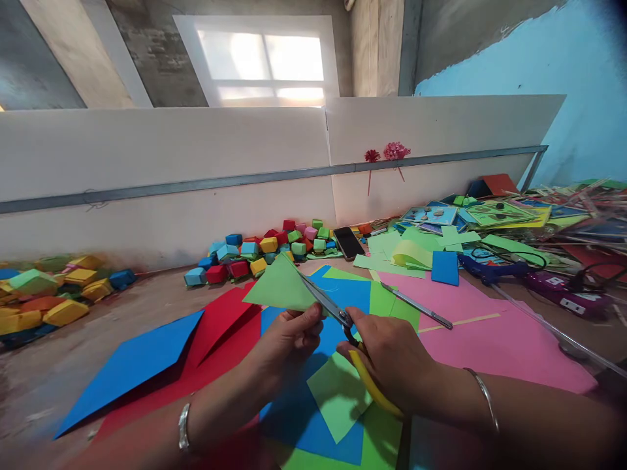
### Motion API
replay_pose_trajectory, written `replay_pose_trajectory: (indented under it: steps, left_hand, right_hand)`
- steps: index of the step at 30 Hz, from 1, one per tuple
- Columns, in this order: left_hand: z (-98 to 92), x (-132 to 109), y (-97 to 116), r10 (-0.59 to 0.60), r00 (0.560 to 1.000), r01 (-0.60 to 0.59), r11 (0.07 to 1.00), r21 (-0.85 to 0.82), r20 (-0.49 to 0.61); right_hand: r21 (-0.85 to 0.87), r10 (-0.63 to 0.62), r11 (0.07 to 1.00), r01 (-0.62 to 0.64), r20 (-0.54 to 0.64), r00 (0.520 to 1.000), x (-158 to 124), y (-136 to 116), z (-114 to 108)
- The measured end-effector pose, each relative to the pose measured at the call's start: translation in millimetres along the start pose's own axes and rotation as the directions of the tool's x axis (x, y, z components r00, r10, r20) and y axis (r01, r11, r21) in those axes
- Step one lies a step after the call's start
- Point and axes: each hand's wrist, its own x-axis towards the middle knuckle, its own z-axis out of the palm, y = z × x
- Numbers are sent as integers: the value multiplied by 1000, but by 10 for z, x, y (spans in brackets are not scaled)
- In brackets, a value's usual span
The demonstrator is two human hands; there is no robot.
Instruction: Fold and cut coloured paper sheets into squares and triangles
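My left hand (296,336) pinches the lower right corner of a light green paper triangle (277,284), held up above the table. My right hand (392,352) grips a pair of scissors (375,385) by its yellow handle. The metal blades point up and to the left, lying along the right edge of the triangle. Whether they are cutting into the paper I cannot tell. Beneath both hands lie blue sheets (289,385), with a light green paper square (337,391) on top.
Red sheets (230,333) and a folded blue sheet (137,359) lie left. Pink paper (490,346) with a metal cutter knife (416,305) lies right. Folded paper blocks (249,251), a phone (349,243), a blue glue gun (494,267) and a purple power strip (563,294) stand farther back.
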Motion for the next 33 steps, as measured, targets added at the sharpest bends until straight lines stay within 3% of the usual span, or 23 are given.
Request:
replay_pose_trajectory:
  steps: [7,21,33]
  left_hand:
    - [22,-9,6,-37,999,37,999,4,-6]
    - [-3,11,-26,22,999,-17,993,117,-39]
    - [-29,33,-75,36,999,-33,988,149,-18]
  right_hand:
    - [52,-19,999,17,36,999,-28,-34,5]
    - [14,46,999,-48,97,994,49,-4,-68]
    - [14,29,999,-30,42,999,9,-7,-32]
